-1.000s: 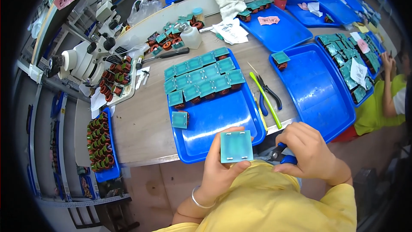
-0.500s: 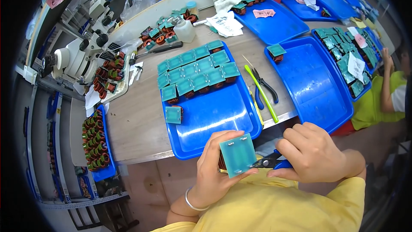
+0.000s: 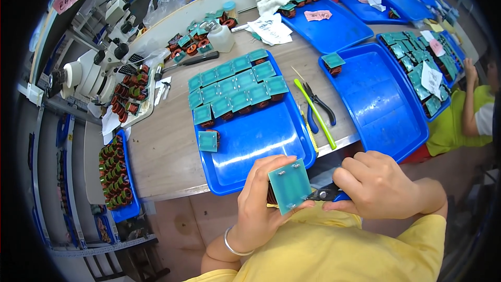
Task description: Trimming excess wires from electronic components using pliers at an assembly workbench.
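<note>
Apparently mid-batch: left hand grips a green board, right hand clasps cutters at its near edge; more boards — done or waiting, unclear — occupy the blue tray, far half.

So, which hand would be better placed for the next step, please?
Probably the right hand: it holds blue-handled pliers, tips by a corner of the green board, which the left hand holds.

The middle blue tray has room up close, but green circuit boards crowd its back and left.
</note>
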A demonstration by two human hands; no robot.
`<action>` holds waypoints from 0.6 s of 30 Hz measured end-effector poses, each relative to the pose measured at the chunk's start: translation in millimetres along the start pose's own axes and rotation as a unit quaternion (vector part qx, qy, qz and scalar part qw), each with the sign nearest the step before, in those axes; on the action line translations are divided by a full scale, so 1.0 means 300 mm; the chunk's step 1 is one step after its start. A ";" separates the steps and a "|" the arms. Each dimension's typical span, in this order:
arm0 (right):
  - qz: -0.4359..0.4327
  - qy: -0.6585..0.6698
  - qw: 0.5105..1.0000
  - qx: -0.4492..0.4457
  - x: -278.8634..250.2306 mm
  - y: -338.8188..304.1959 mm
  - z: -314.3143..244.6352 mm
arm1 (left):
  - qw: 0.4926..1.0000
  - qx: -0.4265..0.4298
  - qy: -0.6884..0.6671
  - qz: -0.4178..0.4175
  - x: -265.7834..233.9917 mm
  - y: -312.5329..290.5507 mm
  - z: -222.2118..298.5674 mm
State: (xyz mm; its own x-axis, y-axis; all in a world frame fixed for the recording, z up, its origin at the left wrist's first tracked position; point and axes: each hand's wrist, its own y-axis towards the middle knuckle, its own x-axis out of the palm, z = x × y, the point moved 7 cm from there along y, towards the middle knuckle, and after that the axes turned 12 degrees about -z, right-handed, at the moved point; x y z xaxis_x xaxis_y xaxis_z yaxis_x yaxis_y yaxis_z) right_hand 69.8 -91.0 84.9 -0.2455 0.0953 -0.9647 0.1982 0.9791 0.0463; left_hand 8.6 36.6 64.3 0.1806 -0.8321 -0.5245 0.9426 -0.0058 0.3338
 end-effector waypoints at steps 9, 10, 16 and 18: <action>0.051 0.066 0.995 0.051 -0.050 0.004 0.084 | 0.899 -0.178 -0.396 -0.051 0.089 -0.022 -0.075; 0.051 0.062 0.995 0.050 -0.047 0.010 0.089 | 0.892 -0.177 -0.412 -0.049 0.091 -0.026 -0.074; 0.040 0.166 0.984 0.053 -0.026 0.022 0.108 | 0.869 -0.180 -0.457 -0.060 0.093 -0.017 -0.062; 0.040 0.248 0.966 0.067 -0.007 0.023 0.122 | 0.865 -0.179 -0.463 -0.074 0.095 -0.020 -0.077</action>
State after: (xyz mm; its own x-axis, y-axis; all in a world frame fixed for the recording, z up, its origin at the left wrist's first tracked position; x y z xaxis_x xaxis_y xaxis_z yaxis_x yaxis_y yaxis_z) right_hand 106.5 -91.0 77.7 -0.6418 0.2759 -0.7156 0.3484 0.9361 0.0484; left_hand 14.5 25.8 29.2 -0.0958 -0.9251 0.3674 0.9926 -0.1167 -0.0350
